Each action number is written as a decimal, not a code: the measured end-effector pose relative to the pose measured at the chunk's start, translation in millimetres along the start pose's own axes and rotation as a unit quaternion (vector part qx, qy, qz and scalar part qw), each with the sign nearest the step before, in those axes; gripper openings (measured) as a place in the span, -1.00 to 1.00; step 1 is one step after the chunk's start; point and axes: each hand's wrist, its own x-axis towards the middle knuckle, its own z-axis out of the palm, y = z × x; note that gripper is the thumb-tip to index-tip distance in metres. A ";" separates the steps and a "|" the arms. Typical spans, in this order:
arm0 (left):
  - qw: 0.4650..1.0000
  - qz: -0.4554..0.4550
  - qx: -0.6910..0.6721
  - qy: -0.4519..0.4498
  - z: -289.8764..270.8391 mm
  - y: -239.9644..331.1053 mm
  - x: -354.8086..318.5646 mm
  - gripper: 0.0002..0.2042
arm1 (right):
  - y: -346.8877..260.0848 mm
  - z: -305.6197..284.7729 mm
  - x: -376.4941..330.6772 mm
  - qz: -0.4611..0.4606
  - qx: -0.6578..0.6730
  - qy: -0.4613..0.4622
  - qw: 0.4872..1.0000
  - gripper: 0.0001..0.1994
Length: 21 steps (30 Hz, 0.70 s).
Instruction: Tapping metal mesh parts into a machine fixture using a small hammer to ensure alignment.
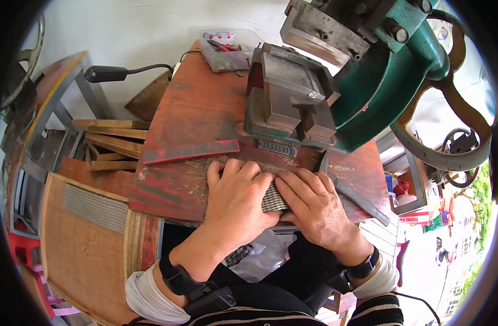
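Note:
Both hands meet at the near edge of the red wooden table (178, 114), around a bundle of small ridged grey metal strips (274, 199). My left hand (235, 195) curls over the bundle's left side, thumb at its near end. From the right, my right hand (314, 204) presses against it with bent fingers. Much of the bundle is hidden under the hands. Just beyond them lies one toothed metal strip (278, 148), close to the press base. A flat red and black bar (192, 152) rests ahead of my left hand. Right of my right hand is a dark metal knife-like tool (360, 201).
A green hand press (390, 103) with a large wheel (450, 157) stands at the back right, its metal die block (292, 103) on the table. At the far edge sits a clear plastic box (230, 54). Left is a wooden tray (86, 255) holding rows of grey strips (94, 207).

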 end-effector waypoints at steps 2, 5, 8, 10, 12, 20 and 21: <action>1.000 0.002 -0.002 0.001 0.6 -0.6 -0.1 -0.48 | 0.2 0.1 -0.4 -0.004 -0.007 -0.004 1.000 -0.38; 1.000 0.000 -0.003 0.005 0.8 -1.3 -0.7 -0.48 | 1.0 -1.9 -1.9 -0.004 -0.017 -0.007 1.000 -0.42; 1.000 0.000 -0.009 0.005 0.6 -0.2 -1.2 -0.46 | 0.3 -3.9 -4.5 -0.004 -0.037 -0.009 0.999 -0.48; 0.999 -0.011 -0.026 0.030 0.6 1.1 -2.7 -0.43 | -0.2 -4.9 -3.5 -0.006 -0.055 -0.011 0.998 -0.50; 0.999 -0.017 -0.024 0.027 -1.4 2.5 -5.3 -0.42 | -1.5 -6.8 -0.7 -0.010 -0.057 -0.005 0.998 -0.54; 0.998 0.015 -0.046 0.033 -12.3 -8.1 -16.7 -0.45 | -8.6 -9.4 -0.3 0.004 -0.087 -0.013 0.996 -0.54; 0.999 0.017 -0.042 0.031 -12.1 -8.4 -16.8 -0.45 | -9.7 -10.2 0.5 0.008 -0.092 -0.018 0.996 -0.53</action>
